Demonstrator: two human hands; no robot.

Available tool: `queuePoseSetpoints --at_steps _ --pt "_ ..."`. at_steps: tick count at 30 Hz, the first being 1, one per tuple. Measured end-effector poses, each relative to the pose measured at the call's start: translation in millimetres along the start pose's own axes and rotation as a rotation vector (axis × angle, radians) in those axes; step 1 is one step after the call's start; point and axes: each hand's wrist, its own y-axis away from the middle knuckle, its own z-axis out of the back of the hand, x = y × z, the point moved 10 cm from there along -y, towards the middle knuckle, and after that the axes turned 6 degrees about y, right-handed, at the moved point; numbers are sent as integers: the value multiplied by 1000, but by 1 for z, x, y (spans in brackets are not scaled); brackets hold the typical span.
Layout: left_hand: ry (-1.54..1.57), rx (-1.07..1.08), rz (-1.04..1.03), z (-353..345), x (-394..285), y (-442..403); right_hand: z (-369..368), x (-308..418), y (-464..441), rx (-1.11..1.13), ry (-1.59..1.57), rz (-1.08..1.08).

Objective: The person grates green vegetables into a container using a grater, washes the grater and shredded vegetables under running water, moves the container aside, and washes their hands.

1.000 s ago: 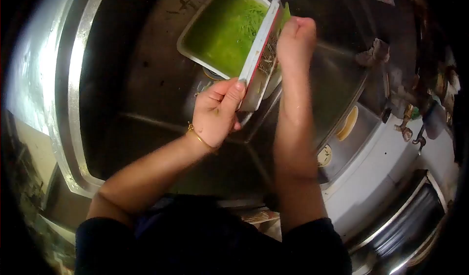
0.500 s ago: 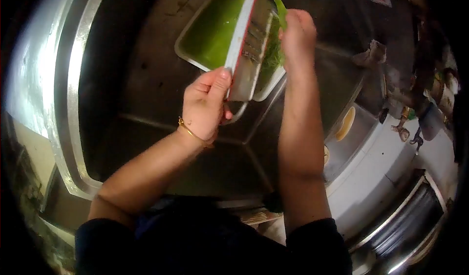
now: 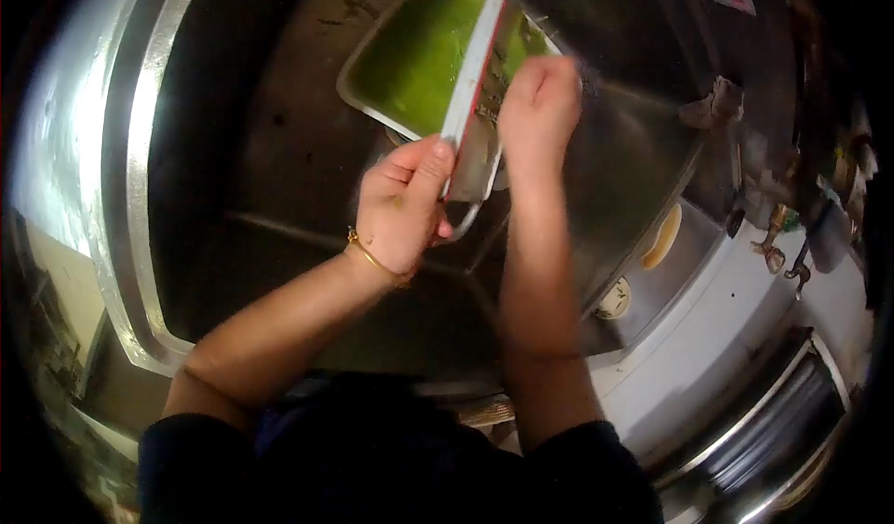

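My left hand (image 3: 402, 200) grips the near end of a white grater-like board (image 3: 473, 72) with a red edge, tilted over a white tub. My right hand (image 3: 542, 105) is closed in a fist against the board's right face. A green piece showed in it in the earlier views; now the fingers hide most of what it holds. Green liquid (image 3: 410, 68) fills the tub (image 3: 352, 98), and green shreds lay in it in the earlier views.
The tub stands in a dark metal sink (image 3: 279, 230) with a bright rim on the left. To the right are a yellow oval item (image 3: 662, 237), a small round patterned item (image 3: 615, 299), a crumpled cloth (image 3: 720, 103) and brass taps (image 3: 772, 237).
My right hand first rose with the green piece showing, then came down and left along the board. The board and my left hand shifted left, then slightly back right.
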Motion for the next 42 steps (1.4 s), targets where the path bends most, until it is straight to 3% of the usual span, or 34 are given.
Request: queuePoseSetpoints --at_steps 3,7,14,19,23,24,27,29,34,37,42 --pt "-14 6 24 -5 1 3 3 3 -14 -4 64 14" --pt "20 -14 -69 5 -18 -8 -3 28 61 143 -87 -36" --pt "-85 45 -93 -6 -10 4 9 10 -35 -72 76 10" --pt "52 -39 -117 8 -31 -11 -11 29 54 195 -7 -58" --pt "-123 12 -148 -2 -20 2 -3 16 -15 -67 -22 -44" --pt "-86 53 -121 -5 -14 2 -8 -3 -37 -83 91 -82" --pt "-76 44 -103 -3 -16 -1 -5 -2 -51 -71 39 -27" --pt "3 17 -145 0 -26 -6 -13 5 -30 90 3 -8" --pt "57 -29 -87 10 -32 -12 -23 -5 18 55 -336 -138" --pt "91 -34 -73 10 -29 -11 -20 -12 36 93 -264 -282" --pt "24 -31 -96 4 -24 -5 -2 9 32 -88 -153 -157"
